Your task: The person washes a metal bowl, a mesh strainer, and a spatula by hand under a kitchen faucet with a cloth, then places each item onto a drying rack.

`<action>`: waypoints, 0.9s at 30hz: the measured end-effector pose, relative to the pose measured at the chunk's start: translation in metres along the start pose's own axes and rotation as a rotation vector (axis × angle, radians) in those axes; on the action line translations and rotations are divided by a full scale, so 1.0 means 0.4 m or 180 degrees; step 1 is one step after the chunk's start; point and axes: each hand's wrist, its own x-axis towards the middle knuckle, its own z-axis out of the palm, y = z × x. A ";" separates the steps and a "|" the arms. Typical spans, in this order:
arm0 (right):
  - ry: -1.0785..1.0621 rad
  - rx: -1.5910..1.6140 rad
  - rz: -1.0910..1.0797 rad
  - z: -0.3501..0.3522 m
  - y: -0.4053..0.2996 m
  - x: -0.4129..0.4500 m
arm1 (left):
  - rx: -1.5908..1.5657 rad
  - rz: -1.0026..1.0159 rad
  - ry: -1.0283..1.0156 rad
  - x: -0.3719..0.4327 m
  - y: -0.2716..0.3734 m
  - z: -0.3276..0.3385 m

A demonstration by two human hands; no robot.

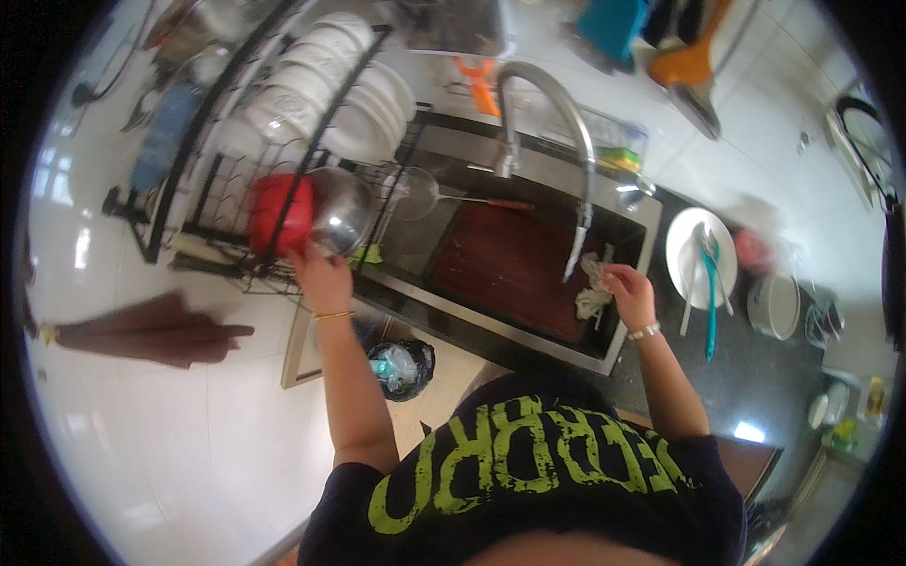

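Note:
My left hand (322, 276) is at the lower edge of a red bowl (272, 212) in the black wire dish rack (317, 127); its fingers touch the bowl, and whether they grip it I cannot tell. A stainless steel bowl (342, 211) stands beside the red one. Over the right end of the sink (417, 293), my right hand (632, 293) pinches a crumpled, pale wet cloth or mesh scrubber (593, 286). The curved faucet (559, 106) has its spout tip just left of that cloth. A dark red board or mat (509, 269) lies in the sink.
White bowls (304, 78) and plates (371, 113) fill the rack's far part. A strainer (414, 193) lies beside it. Right of the sink, a white plate (681, 247) holds a teal-handled utensil (710, 311). A lined bin (403, 371) stands below; a brown cloth (156, 331) hangs left.

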 end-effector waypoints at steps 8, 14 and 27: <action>0.0180 0.0684 0.0762 0.044 0.065 0.064 | 0.0144 -0.0100 -0.0500 -0.026 0.048 -0.052; 0.1211 -0.1449 0.0015 -0.177 0.062 0.036 | 0.0288 0.0415 0.0108 -0.058 0.148 -0.102; 0.1726 -0.3789 0.0929 -0.445 0.211 0.054 | -0.5126 -0.4042 -0.4010 -0.284 0.769 0.423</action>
